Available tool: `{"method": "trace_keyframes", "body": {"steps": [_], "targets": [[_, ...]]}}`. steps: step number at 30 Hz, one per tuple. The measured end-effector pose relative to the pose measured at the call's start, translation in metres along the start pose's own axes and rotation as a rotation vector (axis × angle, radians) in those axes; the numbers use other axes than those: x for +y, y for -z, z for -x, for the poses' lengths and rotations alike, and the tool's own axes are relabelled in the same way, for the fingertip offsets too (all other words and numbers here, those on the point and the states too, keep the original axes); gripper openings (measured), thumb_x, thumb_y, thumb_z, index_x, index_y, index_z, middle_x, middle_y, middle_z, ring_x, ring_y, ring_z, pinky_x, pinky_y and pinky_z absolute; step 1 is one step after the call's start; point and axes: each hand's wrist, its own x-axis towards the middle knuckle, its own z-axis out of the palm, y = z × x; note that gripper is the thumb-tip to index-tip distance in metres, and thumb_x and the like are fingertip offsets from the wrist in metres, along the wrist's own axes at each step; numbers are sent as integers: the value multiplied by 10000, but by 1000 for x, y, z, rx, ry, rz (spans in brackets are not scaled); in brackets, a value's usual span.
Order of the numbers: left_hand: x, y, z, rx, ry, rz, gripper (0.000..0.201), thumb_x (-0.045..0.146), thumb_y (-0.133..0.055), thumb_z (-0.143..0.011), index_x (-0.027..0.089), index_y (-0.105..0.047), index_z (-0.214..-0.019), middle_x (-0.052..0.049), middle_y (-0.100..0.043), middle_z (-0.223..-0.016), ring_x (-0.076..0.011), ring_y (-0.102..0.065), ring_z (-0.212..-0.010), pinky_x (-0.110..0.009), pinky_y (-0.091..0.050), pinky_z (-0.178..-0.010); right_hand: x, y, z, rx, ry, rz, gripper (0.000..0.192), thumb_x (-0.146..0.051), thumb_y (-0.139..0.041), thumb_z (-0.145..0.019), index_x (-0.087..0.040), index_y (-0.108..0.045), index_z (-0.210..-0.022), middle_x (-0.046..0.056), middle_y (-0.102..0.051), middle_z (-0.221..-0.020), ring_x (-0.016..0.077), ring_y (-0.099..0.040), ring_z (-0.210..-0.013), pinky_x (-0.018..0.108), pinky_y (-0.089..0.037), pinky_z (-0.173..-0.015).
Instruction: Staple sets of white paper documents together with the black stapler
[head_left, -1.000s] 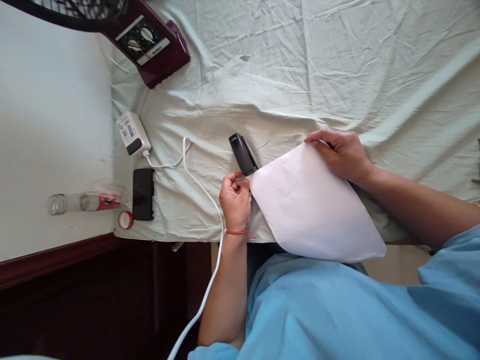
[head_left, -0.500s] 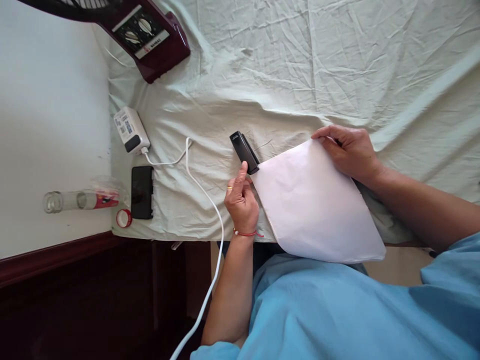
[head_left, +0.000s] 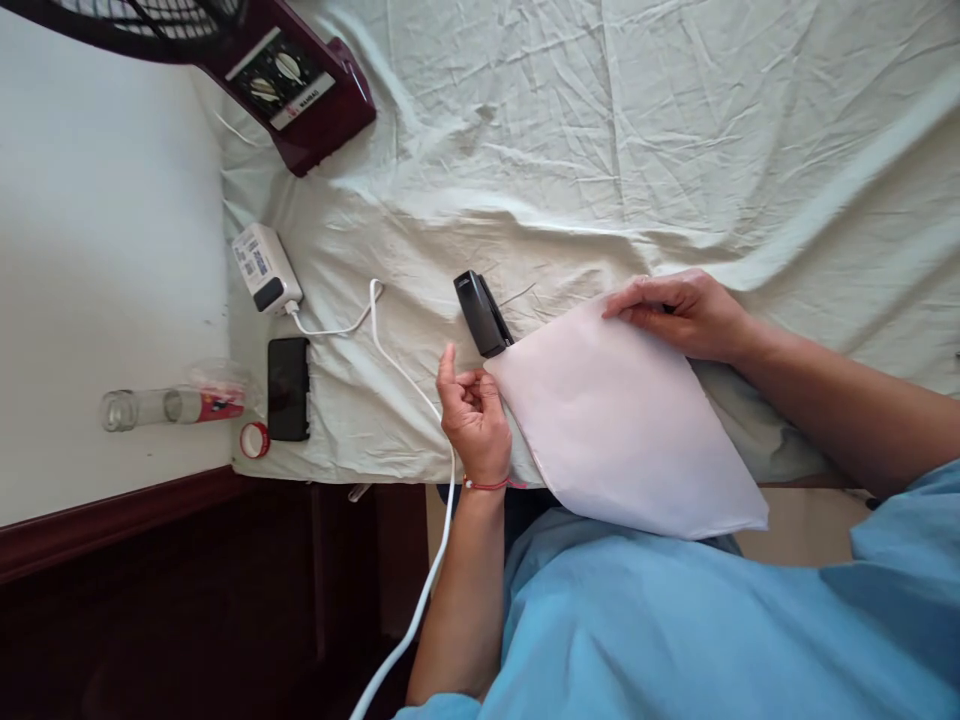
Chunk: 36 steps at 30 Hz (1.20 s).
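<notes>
The black stapler [head_left: 481, 314] lies on the wrinkled bedsheet [head_left: 570, 150], just beyond and slightly to the right of the left hand [head_left: 472, 415], near it but not touching. Its long axis runs on a slant, from a far-left end to a near-right end that meets the left corner of the white paper [head_left: 622, 430]; whether that corner sits inside the stapler's mouth cannot be told. The left hand is half curled and holds nothing, its forefinger raised towards the stapler and the other fingers bent in loosely. It is clearly the nearer hand. The right hand [head_left: 686, 315] lies flat, fingers together, pressing the far corner of the paper down onto the sheet, well to the right of the stapler. The paper slopes from that hand down to the person's lap, overhanging the near edge of the bed.
</notes>
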Motion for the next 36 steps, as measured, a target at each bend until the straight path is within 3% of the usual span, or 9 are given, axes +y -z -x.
{"method": "trace_keyframes", "body": {"steps": [3, 7, 14, 16, 21, 24, 28, 31, 36], "targets": [[5, 7, 5, -8, 170, 221, 742, 621, -766, -1024, 236, -532, -1614, 25, -653, -869, -109, -542, -634, -225, -456, -593, -1, 2, 2, -34, -26, -137, 301, -583, -796, -944, -294, -870, -902, 50, -848, -970, 261, -778, -938, 414, -619, -861], [20, 19, 15, -120, 323, 408, 684, 765, -776, -964, 216, -705, -1365, 18, -664, -803, -76, -467, -527, -209, -317, -462, -2, 4, 4, 50, -125, -192, 339, -682, -815, -914, -347, -843, -876, 76, -828, -1032, 311, -771, -1034, 470, -645, -856], [30, 25, 31, -388, 389, 296, 567, 734, -884, -876, 178, -784, -915, 40, -564, -642, -92, -435, -553, -230, -388, -529, 0, 1, -2, 335, -176, -312, 252, -541, -903, -889, -313, -798, -866, 81, -822, -1084, 313, -719, -1059, 473, -617, -853], [27, 24, 31, -368, 390, 253, 560, 724, -884, -877, 178, -761, -856, 31, -588, -668, -100, -466, -585, -236, -416, -565, -1, 0, -4, 358, -201, -390, 270, -501, -934, -860, -301, -810, -991, 66, -808, -1062, 260, -710, -959, 428, -603, -800], [10, 21, 27, -121, 357, 215, 556, 722, -897, -854, 192, -727, -857, 50, -582, -691, -96, -481, -597, -229, -436, -591, 2, -1, -6, 293, -233, -415, 718, -732, -847, -875, -335, -660, -1443, 23, -779, -972, 239, -759, -844, 377, -594, -690], [3, 18, 25, -40, 338, 209, 565, 728, -902, -846, 195, -714, -863, 64, -564, -676, -88, -453, -574, -222, -425, -575, 3, -1, -4, 150, -227, -300, 629, -810, -755, -928, -294, -763, -1286, 38, -772, -891, 251, -771, -803, 373, -600, -651], [3, 15, 26, -68, 296, 221, 566, 727, -891, -866, 193, -708, -827, 61, -550, -655, -89, -466, -585, -215, -438, -588, -1, -2, 0, -24, -168, -91, 484, -723, -832, -905, -240, -802, -918, 36, -719, -727, 237, -732, -708, 338, -557, -574], [5, 15, 29, -109, 299, 253, 545, 708, -888, -882, 187, -730, -844, 58, -559, -643, -82, -461, -562, -208, -424, -561, -3, -6, 2, 53, -159, -4, 459, -662, -845, -916, -225, -751, -808, 29, -688, -686, 224, -703, -687, 330, -534, -558], [8, 20, 31, -188, 330, 333, 514, 647, -945, -841, 184, -828, -1031, 14, -693, -706, -97, -534, -539, -225, -459, -530, 0, -12, 2, 250, -200, -163, 504, -711, -876, -870, -238, -724, -786, 39, -711, -763, 201, -643, -668, 336, -516, -519]]}}
